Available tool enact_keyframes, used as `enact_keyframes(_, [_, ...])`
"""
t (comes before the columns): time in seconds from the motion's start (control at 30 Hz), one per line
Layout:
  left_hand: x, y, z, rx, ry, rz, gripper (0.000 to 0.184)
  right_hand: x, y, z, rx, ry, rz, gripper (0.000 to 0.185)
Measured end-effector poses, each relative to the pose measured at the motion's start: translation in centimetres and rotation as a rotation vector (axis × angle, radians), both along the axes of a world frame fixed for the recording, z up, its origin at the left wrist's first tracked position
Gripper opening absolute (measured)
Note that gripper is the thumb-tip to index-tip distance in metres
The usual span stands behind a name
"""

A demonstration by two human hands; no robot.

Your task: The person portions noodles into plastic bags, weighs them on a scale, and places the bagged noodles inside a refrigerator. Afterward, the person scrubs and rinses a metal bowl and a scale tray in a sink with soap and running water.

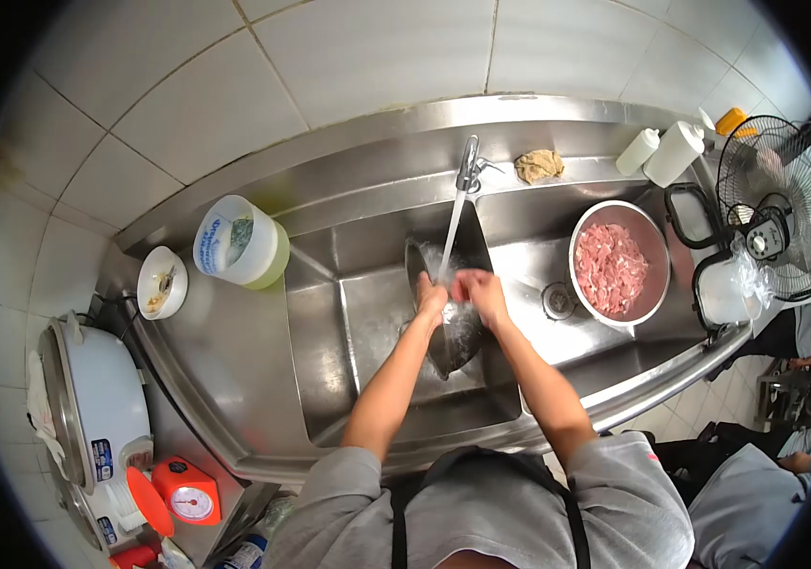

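Note:
Water runs from the faucet (468,171) onto a round dark metal bowl or pan (457,351), tilted on its edge in the left sink basin (377,332). My left hand (431,296) is at the middle of this vessel, under the stream, with its fingers mostly hidden by water and the rim. Just right of it, my right hand (479,294) is bent over the wet surface and blurred by motion; whether it holds anything is not visible.
A metal bowl of raw sliced meat (611,268) sits in the right basin. Left are a plastic tub (239,242) and a white bowl (162,283). Bottles (675,154), a crumpled cloth (540,166), a fan (775,209) and an orange scale (187,491) surround the sink; people stand at right.

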State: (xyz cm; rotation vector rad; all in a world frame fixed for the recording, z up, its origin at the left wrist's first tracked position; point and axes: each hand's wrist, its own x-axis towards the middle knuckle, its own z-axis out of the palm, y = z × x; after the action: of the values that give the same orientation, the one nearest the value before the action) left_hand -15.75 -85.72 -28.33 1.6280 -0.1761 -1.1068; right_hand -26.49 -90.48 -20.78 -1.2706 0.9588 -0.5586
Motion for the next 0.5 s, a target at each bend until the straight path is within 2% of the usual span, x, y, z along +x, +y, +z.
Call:
enact_keyframes(0.03, [-0.5, 1.2, -0.5, -0.087, 0.058, -0.032, 0.049, 1.7, -1.5, -1.1, 0.368, -0.161, -0.022, 0.021])
enact_keyframes(0.07, [-1.5, 2.4, -0.1, -0.072, 0.000, -0.020, 0.050, 2.8, -2.4, 0.0, 0.581, -0.181, -0.048, 0.021])
enact_keyframes(0.13, [-3.9, 4.2, 2.6, -0.034, -0.081, -0.002, 0.051, 5.4, -3.3, -0.6, 0.721, -0.210, 0.001, 0.022])
enact_keyframes(0.2, [-6.5, 5.8, 2.1, -0.008, -0.178, 0.048, 0.051, 7.8, -4.4, -3.0, 0.830, -0.332, 0.072, 0.024])
enact_keyframes(0.23, [-7.2, 6.7, 2.5, -0.004, -0.180, 0.058, 0.051, 8.1, -4.6, -3.1, 0.724, -0.318, 0.127, 0.024])
enact_keyframes(0.3, [-7.6, 8.5, 3.8, 0.006, -0.161, -0.075, 0.050, 8.3, -4.4, -3.2, 0.516, -0.281, 0.231, 0.024])
enact_keyframes(0.33, [-7.9, 9.2, 4.2, 0.007, -0.148, -0.143, 0.049, 9.2, -4.5, -3.1, 0.213, 0.153, 0.298, 0.026])
enact_keyframes(0.4, [-9.4, 10.7, 1.4, -0.018, -0.145, -0.154, 0.047, 8.2, -2.3, 1.2, -0.226, 0.630, 0.649, 0.019])
enact_keyframes(0.43, [-10.2, 11.3, 0.4, -0.035, -0.147, -0.156, 0.045, 7.9, -1.8, -2.0, -0.410, 0.779, 0.695, 0.022])
enact_keyframes(0.47, [-11.2, 11.8, 1.9, -0.173, -0.060, -0.089, 0.033, 7.7, -1.4, -5.5, -0.590, 0.935, 0.730, 0.027])
enact_keyframes(0.5, [-11.6, 12.1, 0.9, -0.219, 0.106, -0.034, 0.033, 5.9, -0.1, -4.0, -0.384, 0.824, 0.428, 0.031])
